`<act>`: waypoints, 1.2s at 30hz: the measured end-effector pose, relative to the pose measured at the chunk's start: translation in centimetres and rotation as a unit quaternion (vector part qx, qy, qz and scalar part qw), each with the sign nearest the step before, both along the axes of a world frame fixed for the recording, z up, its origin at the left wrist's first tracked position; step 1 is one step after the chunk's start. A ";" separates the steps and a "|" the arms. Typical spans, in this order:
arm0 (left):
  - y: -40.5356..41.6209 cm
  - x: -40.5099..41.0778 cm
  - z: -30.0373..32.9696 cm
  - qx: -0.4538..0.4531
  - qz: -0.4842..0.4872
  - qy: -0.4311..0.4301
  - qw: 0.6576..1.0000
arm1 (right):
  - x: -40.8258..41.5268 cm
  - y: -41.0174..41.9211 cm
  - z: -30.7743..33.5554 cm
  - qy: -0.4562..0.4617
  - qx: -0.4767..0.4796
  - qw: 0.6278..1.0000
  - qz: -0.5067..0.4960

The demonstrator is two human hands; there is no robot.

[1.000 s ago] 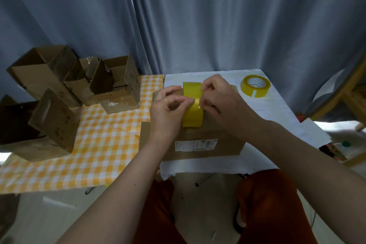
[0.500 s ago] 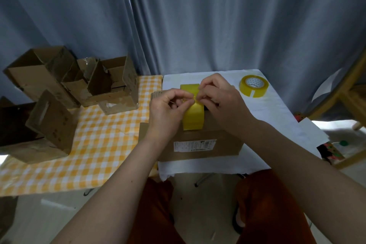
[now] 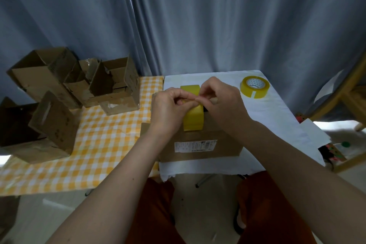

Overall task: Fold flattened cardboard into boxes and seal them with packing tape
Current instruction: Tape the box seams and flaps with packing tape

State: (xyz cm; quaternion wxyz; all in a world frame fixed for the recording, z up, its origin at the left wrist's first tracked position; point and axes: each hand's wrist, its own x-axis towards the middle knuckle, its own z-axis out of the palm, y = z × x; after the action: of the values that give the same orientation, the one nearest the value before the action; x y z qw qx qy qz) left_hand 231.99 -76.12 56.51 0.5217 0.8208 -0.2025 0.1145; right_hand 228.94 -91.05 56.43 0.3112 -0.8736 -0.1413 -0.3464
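A brown cardboard box (image 3: 200,145) with a white label on its front stands on the white-covered table (image 3: 277,117). A yellow roll of packing tape (image 3: 193,119) stands on edge on top of the box. My left hand (image 3: 168,109) and my right hand (image 3: 221,99) meet over the roll, fingers curled, pinching the tape at its upper edge. The fingertips touch each other there. The loose end of the tape is hidden under my fingers.
A second yellow tape roll (image 3: 254,86) lies flat at the back right of the white table. Several opened cardboard boxes (image 3: 111,85) are piled on the yellow checked cloth (image 3: 99,144) to the left. A grey curtain hangs behind. A wooden chair (image 3: 348,93) stands at the right.
Both hands have stayed on the roll and shifted slightly up it, the fingertips closing together at its upper edge. The box has not moved.
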 end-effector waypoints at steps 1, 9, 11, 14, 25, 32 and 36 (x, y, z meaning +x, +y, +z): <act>0.0 0.0 -0.1 -0.003 0.005 -0.006 1.000 | -0.3 0.1 0.3 0.009 0.036 0.999 0.006; 0.3 0.8 -1.4 0.062 -0.039 -0.225 0.972 | -1.4 -1.1 -2.5 0.291 0.019 0.956 -0.007; 0.1 1.0 -1.5 0.043 -0.034 -0.217 0.975 | -1.5 -0.9 -3.1 0.316 0.011 0.947 0.064; -0.3 1.6 -0.6 -0.009 0.020 -0.171 0.985 | -0.9 -0.3 -3.2 0.309 0.061 0.943 0.106; 0.3 4.6 -0.2 -0.321 0.245 0.185 0.896 | 2.1 1.2 -4.0 0.230 0.210 0.950 -0.008; 0.1 4.0 0.4 -0.518 0.233 0.388 0.726 | 4.0 1.9 -4.2 0.200 0.329 0.922 -0.031; 1.1 4.9 -0.4 -0.537 0.211 0.419 0.701 | 4.6 1.8 -3.9 0.214 0.301 0.928 -0.038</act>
State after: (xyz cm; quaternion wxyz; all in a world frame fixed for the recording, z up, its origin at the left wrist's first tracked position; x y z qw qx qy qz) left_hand 236.89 -74.99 56.12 0.8671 0.3861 0.3115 -0.0451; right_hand 233.55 -89.24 52.50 0.5692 -0.7967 0.0731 -0.1894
